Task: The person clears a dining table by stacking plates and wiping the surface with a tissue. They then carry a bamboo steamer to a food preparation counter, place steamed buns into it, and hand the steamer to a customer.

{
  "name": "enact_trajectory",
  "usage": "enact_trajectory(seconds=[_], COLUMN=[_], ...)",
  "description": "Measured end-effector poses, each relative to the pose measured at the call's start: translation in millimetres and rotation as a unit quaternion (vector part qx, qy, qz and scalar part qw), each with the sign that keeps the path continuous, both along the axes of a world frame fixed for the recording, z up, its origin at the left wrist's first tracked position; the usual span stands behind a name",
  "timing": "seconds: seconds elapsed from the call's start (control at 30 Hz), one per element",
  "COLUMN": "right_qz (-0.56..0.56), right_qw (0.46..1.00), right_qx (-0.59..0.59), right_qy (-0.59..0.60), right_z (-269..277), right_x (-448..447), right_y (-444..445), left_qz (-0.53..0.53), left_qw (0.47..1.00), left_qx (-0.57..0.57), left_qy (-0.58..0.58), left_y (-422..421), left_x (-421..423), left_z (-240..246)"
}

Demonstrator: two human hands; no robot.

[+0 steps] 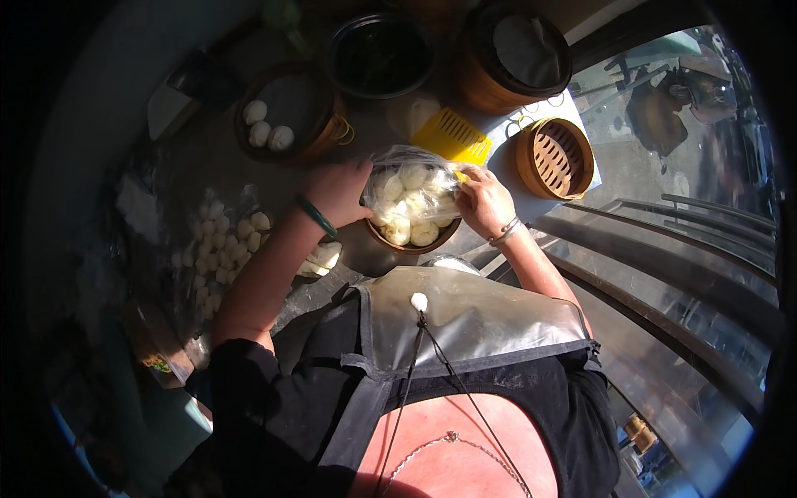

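A round bamboo steamer [408, 250] full of pale dough buns [424, 233] stands in front of my chest. Crinkled clear plastic film [414, 155] covers most of the buns; those at the near edge look bare. My left hand [336, 194] grips the film at the steamer's left side, thumb near the rim and fingers farther back. At the right side, my right hand [485, 200] pinches the film's edge between thumb and fingers. Whether the film is a bag or a loose sheet, I cannot tell.
Several dough pieces [218, 246] and a dough lump [322, 258] lie left. Behind stand a steamer with three buns [281, 138], a dark basin [381, 56], a yellow slotted plastic basket [457, 137] and stacked steamers [498, 81]. Another bamboo steamer [554, 159] sits by the right table edge.
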State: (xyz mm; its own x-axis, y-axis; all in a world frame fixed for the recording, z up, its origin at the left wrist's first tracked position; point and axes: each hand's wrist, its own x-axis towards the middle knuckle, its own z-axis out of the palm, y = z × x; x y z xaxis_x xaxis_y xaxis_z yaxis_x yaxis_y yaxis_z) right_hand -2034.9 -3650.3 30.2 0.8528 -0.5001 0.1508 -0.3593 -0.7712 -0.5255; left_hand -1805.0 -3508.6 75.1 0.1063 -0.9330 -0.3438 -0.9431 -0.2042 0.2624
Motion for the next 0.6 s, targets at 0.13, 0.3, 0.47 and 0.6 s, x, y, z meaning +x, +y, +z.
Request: enact_trajectory(seconds=[0.13, 0.3, 0.47, 0.6], right_qz=[-0.024, -0.092, -0.045, -0.028], right_qw=[0.993, 0.952, 0.961, 0.988], right_qx=[0.117, 0.274, 0.273, 0.155], right_qy=[0.015, 0.103, 0.029, 0.001], right_z=[-14.1, -33.2, -36.2, -30.4], right_x=[11.0, 5.7, -32.6, -44.0], right_y=[-15.0, -22.5, -2.7, 28.5], left_qz=[-0.001, 0.030, 0.235, 0.229], left_qw=[0.993, 0.976, 0.781, 0.912], left_qx=[-0.055, -0.012, -0.073, -0.148], left_qy=[0.101, 0.217, 0.575, 0.306], left_y=[-19.3, -19.7, 42.7, 80.3], left_x=[20.9, 23.8, 7.3, -30.6], left_z=[-28.1, -47.9, -96.1, -74.8])
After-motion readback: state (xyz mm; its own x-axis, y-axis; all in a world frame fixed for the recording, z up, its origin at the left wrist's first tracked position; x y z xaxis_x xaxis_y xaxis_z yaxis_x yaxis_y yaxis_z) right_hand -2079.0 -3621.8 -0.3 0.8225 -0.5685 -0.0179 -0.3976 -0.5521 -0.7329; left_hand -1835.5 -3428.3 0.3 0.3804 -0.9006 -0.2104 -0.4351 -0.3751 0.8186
